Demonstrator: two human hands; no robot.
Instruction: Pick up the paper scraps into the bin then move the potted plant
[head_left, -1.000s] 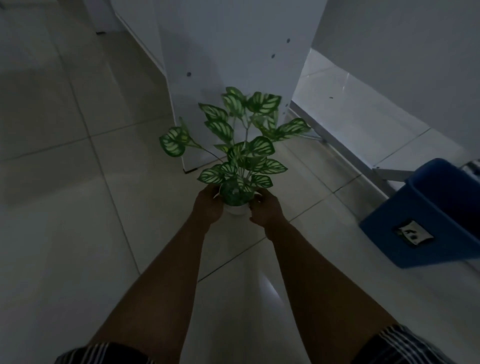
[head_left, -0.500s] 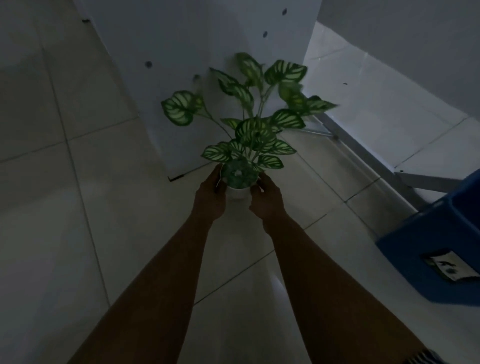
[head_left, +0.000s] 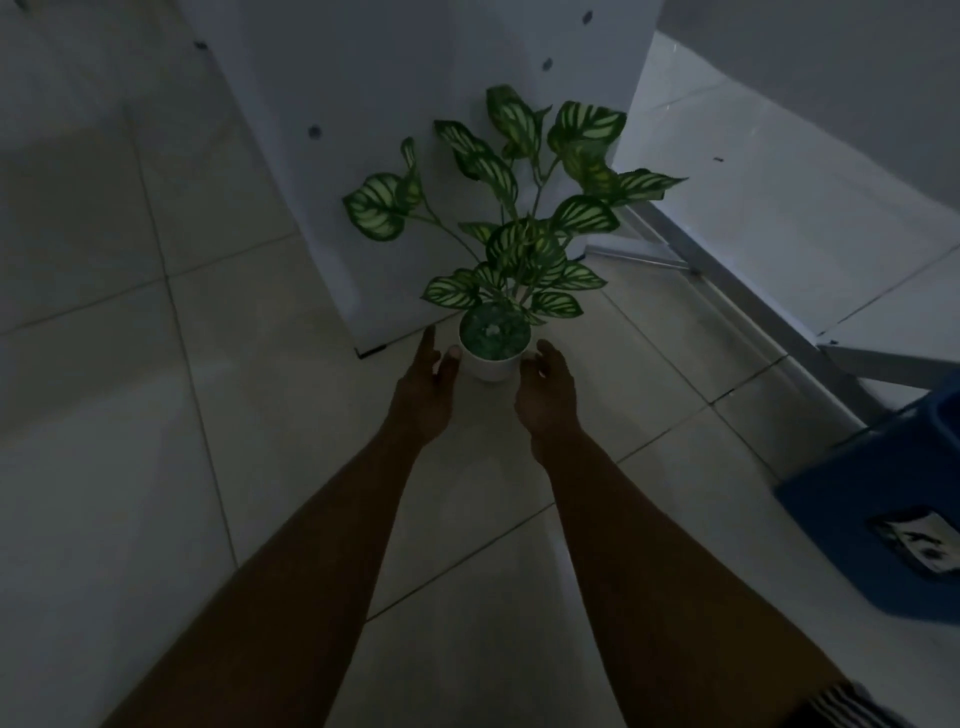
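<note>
Now potted plant (head_left: 493, 345) on floor by cabinet (head_left: 415, 156) corner; both hands' fingers (head_left: 451, 358) spread, flanking pot.

Open floor (head_left: 130, 467) stretches from 6 to 10 o'clock. A white cabinet (head_left: 395, 156) blocks 12 o'clock directly behind the potted plant (head_left: 496, 291), while a blue bin (head_left: 883, 530) crowds 4 o'clock.

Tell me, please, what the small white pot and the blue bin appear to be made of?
The small white round pot looks smooth and matte, either ceramic or plastic; the dim light leaves that open. The blue rectangular bin looks like moulded plastic: even colour, smooth flat walls.
</note>
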